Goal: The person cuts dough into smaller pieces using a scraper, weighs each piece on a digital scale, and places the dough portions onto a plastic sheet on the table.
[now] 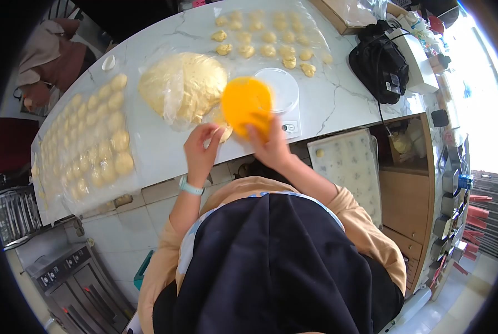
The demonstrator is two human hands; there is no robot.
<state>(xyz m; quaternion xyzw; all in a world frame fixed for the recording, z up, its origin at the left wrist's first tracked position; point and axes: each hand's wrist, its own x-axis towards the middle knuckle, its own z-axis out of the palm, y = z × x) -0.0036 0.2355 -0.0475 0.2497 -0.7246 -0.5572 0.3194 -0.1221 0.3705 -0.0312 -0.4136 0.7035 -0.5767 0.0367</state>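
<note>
My right hand (268, 142) grips a yellow plastic dough scraper (246, 103), which is blurred and hides part of the white kitchen scale (287, 94). Close by on the left, my left hand (200, 150) has its fingertips pinched at a small piece of dough (225, 133) near the table's front edge. A big mound of yellow dough (185, 83), partly under clear plastic, lies just beyond my left hand. Rows of round dough balls (96, 133) rest under plastic film at the left. Rougher dough lumps (268, 50) sit on a plastic sheet farther back.
A black bag (378, 64) with a cable lies at the table's right end, beside a white box (416, 61). A small white cup (109, 62) stands at the back left. Another person (51, 55) is beyond the table. Below right is a plastic-covered tray (346, 167).
</note>
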